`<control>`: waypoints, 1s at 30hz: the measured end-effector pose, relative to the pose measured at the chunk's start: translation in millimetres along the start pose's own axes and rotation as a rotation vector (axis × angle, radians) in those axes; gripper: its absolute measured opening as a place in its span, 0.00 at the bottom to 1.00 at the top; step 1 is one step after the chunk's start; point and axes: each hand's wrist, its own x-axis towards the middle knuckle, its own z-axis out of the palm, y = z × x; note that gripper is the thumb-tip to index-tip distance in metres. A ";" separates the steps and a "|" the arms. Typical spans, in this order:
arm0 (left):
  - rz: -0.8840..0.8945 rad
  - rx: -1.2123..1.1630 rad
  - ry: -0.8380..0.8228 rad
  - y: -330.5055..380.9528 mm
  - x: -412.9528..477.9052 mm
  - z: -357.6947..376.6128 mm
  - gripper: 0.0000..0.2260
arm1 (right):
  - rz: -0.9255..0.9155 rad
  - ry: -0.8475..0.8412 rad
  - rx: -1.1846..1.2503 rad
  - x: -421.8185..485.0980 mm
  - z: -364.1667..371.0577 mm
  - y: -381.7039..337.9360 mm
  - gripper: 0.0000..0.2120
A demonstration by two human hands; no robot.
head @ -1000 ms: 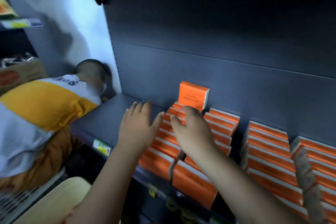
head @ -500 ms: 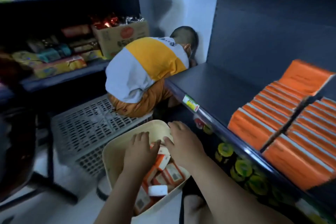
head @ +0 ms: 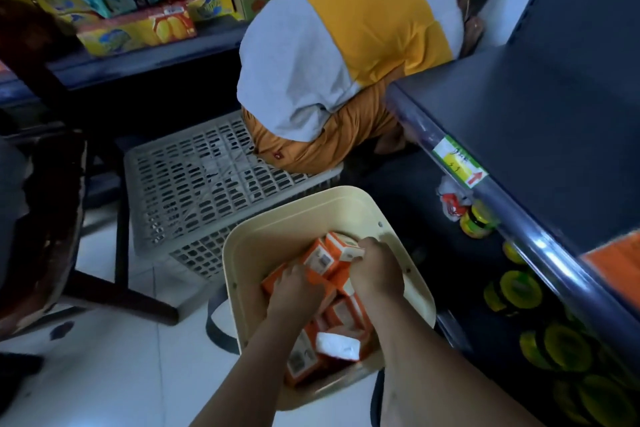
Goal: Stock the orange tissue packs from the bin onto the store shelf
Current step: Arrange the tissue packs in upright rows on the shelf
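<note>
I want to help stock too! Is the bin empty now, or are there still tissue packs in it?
Not empty. The bin holds many orange tissue packs, piled loosely.

The fingers of both the left hand point(head: 298, 291) and the right hand point(head: 375, 276) are buried among the tissue packs point(head: 320, 258) in the bin point(head: 263, 236), so neither grip can be judged. Stocked orange packs point(head: 614, 265) on the shelf point(head: 540, 121) are blurred and cut off by the right edge.

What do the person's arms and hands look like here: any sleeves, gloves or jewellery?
Both forearms are bare as far as the frame shows, with no sleeve in view. The left hand and right hand wear no gloves, and no watch, bracelet or ring is visible. Dim light hides finer detail.
</note>
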 end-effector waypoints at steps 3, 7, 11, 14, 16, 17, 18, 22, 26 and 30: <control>0.003 0.005 0.006 7.7 34.2 15.0 0.19 | -0.023 -0.030 -0.056 35.6 19.7 0.6 0.18; 0.089 0.094 0.042 19.9 80.7 32.7 0.18 | -0.045 -0.038 -0.133 70.0 49.8 6.0 0.22; -0.023 0.243 -0.014 31.7 108.7 52.9 0.23 | 0.010 -0.133 -0.115 91.9 71.0 16.1 0.23; -0.047 0.265 0.002 36.9 114.6 67.6 0.26 | -0.021 -0.170 -0.169 107.2 75.2 28.1 0.17; -0.054 0.213 0.058 37.9 121.9 73.9 0.25 | -0.045 -0.148 -0.156 114.1 78.1 32.0 0.12; -0.051 0.186 0.090 39.1 125.6 77.7 0.23 | -0.048 -0.125 -0.139 115.7 80.5 35.4 0.11; -0.051 0.172 0.115 38.7 127.6 77.5 0.21 | -0.049 -0.099 -0.124 114.8 83.3 35.6 0.11; 0.046 0.251 0.113 31.4 134.5 71.2 0.28 | -0.071 0.033 -0.052 97.4 91.9 39.0 0.12; 0.185 0.230 0.049 27.2 114.1 47.9 0.37 | 0.001 0.158 0.257 65.8 100.6 40.3 0.15; 0.174 -0.080 0.090 7.8 101.3 29.9 0.32 | 0.145 0.118 0.699 57.2 98.1 27.9 0.20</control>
